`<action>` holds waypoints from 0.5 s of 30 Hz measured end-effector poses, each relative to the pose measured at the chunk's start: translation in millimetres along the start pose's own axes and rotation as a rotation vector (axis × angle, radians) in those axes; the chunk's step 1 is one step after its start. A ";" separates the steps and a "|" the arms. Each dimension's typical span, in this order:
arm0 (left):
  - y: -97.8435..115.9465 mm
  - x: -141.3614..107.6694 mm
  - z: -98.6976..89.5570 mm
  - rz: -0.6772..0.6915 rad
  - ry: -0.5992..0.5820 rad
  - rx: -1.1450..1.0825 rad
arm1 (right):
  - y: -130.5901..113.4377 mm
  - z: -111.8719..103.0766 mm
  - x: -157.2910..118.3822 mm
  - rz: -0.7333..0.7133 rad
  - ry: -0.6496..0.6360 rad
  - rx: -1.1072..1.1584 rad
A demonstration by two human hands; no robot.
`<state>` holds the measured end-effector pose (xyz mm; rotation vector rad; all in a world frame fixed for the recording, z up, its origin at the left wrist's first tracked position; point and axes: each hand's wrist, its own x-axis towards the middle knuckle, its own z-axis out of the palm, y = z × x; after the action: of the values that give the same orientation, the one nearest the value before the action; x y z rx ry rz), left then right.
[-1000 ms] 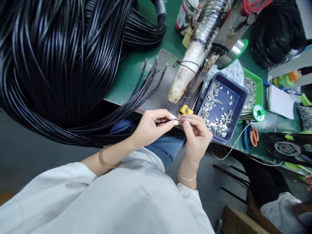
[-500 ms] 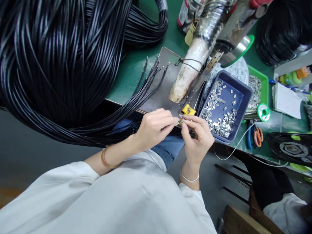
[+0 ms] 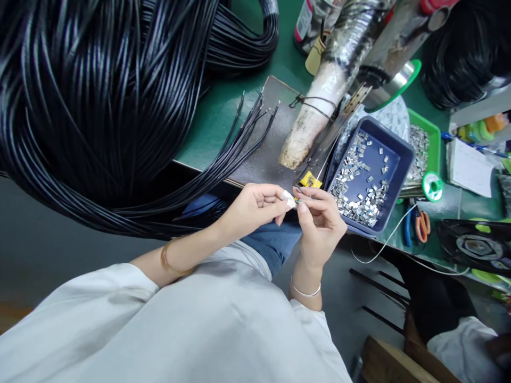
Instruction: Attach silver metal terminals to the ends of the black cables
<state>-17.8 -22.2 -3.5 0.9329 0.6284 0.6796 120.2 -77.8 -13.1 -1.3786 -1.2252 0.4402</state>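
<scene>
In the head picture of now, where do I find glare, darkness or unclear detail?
Head view: glossy streaks on the black cables; head view: a sheen on the green tabletop; head view: another person's white clothing looks dim and soft; head view: the small piece between left hand and right hand is too tiny to identify.

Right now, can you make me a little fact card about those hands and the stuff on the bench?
Left hand: fingertips pinched, right by the other hand's
Right hand: fingers pinching something too small to name
Yellow thing: just beyond the right hand's fingers
Blue tray: many small metal pieces inside
Green tray: behind the blue one, also holding metal pieces
Black cables: big heap, some ends over a dark board
</scene>
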 end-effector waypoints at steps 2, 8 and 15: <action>0.3 3.5 -1.8 0.020 0.062 -0.003 | -1.0 -1.5 1.5 -0.049 0.051 -0.069; 5.3 10.2 -1.8 0.027 0.155 0.052 | -4.9 -5.6 0.6 -0.378 0.136 -0.233; 4.1 15.6 -6.8 0.092 0.155 0.089 | 5.9 -4.6 4.8 -0.297 0.075 -0.257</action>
<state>-14.1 -5.3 -5.9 1.0026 0.7610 0.8167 128.2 -74.6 -15.4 -1.3835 -1.4327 0.0231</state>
